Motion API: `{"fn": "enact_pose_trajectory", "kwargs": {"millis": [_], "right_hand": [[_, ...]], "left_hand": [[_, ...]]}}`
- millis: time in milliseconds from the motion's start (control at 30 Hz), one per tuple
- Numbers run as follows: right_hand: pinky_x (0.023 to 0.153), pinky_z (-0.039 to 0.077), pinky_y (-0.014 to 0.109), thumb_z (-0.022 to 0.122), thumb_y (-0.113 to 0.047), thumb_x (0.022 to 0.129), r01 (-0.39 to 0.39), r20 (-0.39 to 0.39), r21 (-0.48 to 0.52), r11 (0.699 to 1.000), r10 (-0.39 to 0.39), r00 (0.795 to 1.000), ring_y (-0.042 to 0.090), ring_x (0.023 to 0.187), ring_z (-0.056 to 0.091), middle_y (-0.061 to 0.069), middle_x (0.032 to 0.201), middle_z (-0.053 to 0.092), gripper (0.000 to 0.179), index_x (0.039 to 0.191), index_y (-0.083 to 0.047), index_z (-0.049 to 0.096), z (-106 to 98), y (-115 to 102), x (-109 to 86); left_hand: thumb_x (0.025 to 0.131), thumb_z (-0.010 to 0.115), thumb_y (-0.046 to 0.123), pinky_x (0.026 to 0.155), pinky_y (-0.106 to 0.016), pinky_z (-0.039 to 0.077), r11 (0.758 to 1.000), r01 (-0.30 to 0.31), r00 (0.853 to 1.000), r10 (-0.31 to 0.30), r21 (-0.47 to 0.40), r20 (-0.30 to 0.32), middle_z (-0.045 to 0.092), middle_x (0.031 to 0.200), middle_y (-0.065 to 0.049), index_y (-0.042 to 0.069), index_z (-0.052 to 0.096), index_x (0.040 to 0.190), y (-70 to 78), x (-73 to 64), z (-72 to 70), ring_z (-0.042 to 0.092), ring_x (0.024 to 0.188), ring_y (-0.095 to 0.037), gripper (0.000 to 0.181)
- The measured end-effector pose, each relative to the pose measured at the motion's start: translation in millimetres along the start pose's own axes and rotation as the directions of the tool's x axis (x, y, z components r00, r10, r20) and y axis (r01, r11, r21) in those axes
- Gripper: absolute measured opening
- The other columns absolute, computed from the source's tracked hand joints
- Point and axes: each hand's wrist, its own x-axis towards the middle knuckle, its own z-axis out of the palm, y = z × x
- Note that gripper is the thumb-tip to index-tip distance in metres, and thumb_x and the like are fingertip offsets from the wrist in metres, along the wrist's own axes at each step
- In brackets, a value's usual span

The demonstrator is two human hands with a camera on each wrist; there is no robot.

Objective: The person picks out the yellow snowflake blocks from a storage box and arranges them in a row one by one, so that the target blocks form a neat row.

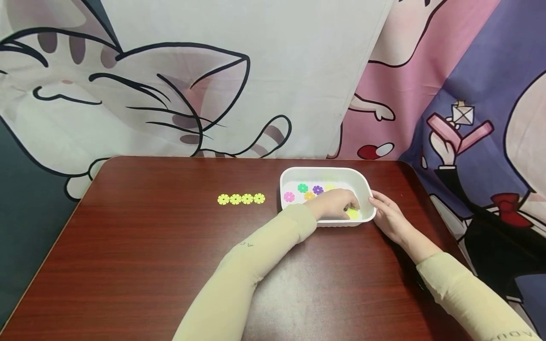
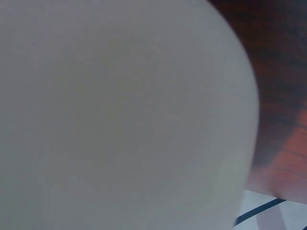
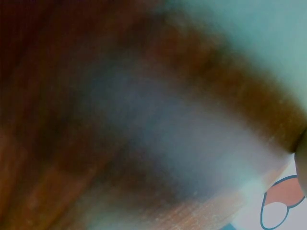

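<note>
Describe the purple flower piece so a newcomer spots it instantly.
On the brown table, find the white tray near the far edge. Inside, the purple flower piece lies between a green piece and a yellow one. It is the only purple one visible.

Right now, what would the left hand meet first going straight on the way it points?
The left hand would likely meet a yellow piece in the tray; whether they already touch is unclear.
</note>
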Motion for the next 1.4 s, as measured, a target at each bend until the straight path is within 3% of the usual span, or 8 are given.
{"fn": "enact_pose_trajectory", "kwargs": {"millis": [400,567,700,1067,1267,1400], "right_hand": [[0.090,0.047,0.021,0.035,-0.002,0.100,0.007,0.002,0.014,1.000,-0.007,1.000,0.009,0.109,0.057,0.001,0.118,0.061,0.028,0.124,-0.006,0.050,0,0,-0.4],[0.090,0.047,0.021,0.035,-0.002,0.100,-0.001,-0.008,0.001,1.000,0.001,1.000,0.008,0.109,0.057,0.001,0.118,0.061,0.028,0.123,-0.007,0.051,0,1,-1.0],[0.090,0.047,0.021,0.033,-0.001,0.100,-0.001,-0.013,0.009,1.000,0.001,1.000,0.008,0.108,0.058,0.001,0.118,0.061,0.029,0.122,-0.007,0.052,0,1,-1.3],[0.091,0.046,0.020,0.034,-0.001,0.100,0.002,-0.002,0.019,1.000,-0.002,1.000,0.007,0.109,0.057,0.000,0.118,0.061,0.028,0.123,-0.006,0.050,-2,1,-1.2],[0.092,0.046,0.021,0.036,-0.002,0.100,0.003,-0.008,0.022,1.000,-0.003,1.000,0.010,0.111,0.056,0.002,0.120,0.060,0.028,0.124,-0.004,0.049,-2,1,-1.7],[0.092,0.046,0.022,0.036,-0.002,0.100,0.000,-0.012,0.015,1.000,0.000,1.000,0.010,0.111,0.056,0.002,0.119,0.061,0.028,0.124,-0.005,0.050,-1,1,-1.7]], "left_hand": [[0.083,0.070,0.019,0.091,-0.014,0.038,0.998,-0.024,1.000,0.024,0.058,-0.004,0.059,0.104,0.007,0.017,0.068,0.109,0.3,3.9,7.1,0.051,0.096,-0.004,0.026],[0.081,0.072,0.016,0.086,-0.014,0.040,1.000,-0.010,1.000,0.010,0.007,-0.005,0.061,0.099,0.006,0.016,0.068,0.106,-0.8,4.3,6.6,0.053,0.092,-0.004,0.025],[0.081,0.073,0.017,0.085,-0.013,0.042,0.999,-0.003,1.000,0.003,-0.041,0.001,0.063,0.097,0.007,0.015,0.068,0.105,-0.4,3.5,2.4,0.055,0.091,-0.003,0.025],[0.081,0.074,0.023,0.082,-0.011,0.041,0.997,-0.040,0.999,0.039,-0.060,-0.017,0.060,0.096,0.007,0.015,0.066,0.105,1.2,-4.7,-8.2,0.055,0.089,-0.003,0.026],[0.078,0.076,0.024,0.080,-0.012,0.042,0.998,-0.059,0.997,0.057,-0.035,-0.049,0.062,0.095,0.007,0.015,0.067,0.102,-6.2,-12.2,-14.5,0.055,0.086,-0.003,0.027],[0.079,0.075,0.027,0.082,-0.011,0.041,0.998,-0.043,0.996,0.039,-0.050,-0.079,0.061,0.099,0.008,0.017,0.067,0.105,-11.5,-19.6,-22.5,0.055,0.091,-0.003,0.028]]}}
